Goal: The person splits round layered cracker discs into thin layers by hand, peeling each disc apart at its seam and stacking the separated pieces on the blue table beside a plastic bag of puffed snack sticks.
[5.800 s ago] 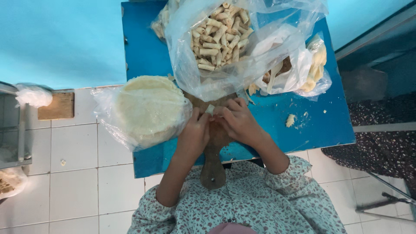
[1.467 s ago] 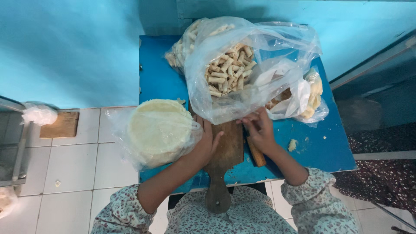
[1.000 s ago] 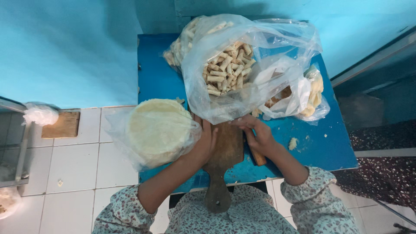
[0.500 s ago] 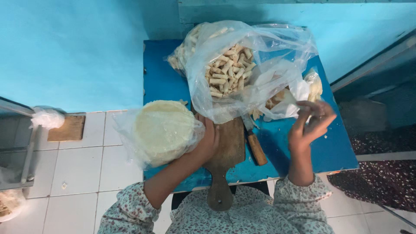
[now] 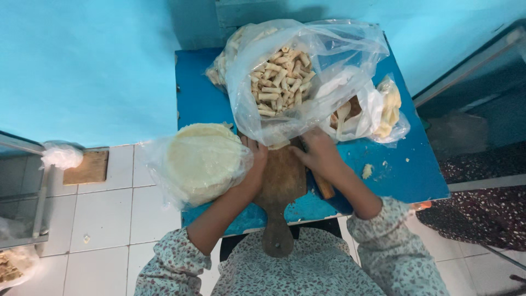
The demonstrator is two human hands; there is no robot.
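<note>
Left hand: your left hand (image 5: 253, 164) lies at the upper left edge of the wooden board (image 5: 282, 183), fingers loosely curled and gripping nothing, its outer side against the bagged stack of round wrappers (image 5: 201, 163).
Right hand: your right hand (image 5: 319, 156) is down at the board's upper right edge, fingers drawn together over something pale; you cannot tell from here whether they clamp it.
What changed: half a second ago that right hand was lifted, fingers spread, out over the blue tabletop (image 5: 408, 175) toward the side bag; now it is back at the board beside the left, so both hands meet again at the working spot.
Knife: the brown handle (image 5: 326, 189) pokes out just under your right wrist, not held.
Ahead of both hands: the big clear bag of rolled sticks (image 5: 276, 82) touches the board's far edge, its lip overhanging your fingertips.
Beyond the right hand: 1 smaller bag of pale pieces (image 5: 383, 109).
Right of the right hand: a few crumbs (image 5: 367, 171) on the tabletop.
</note>
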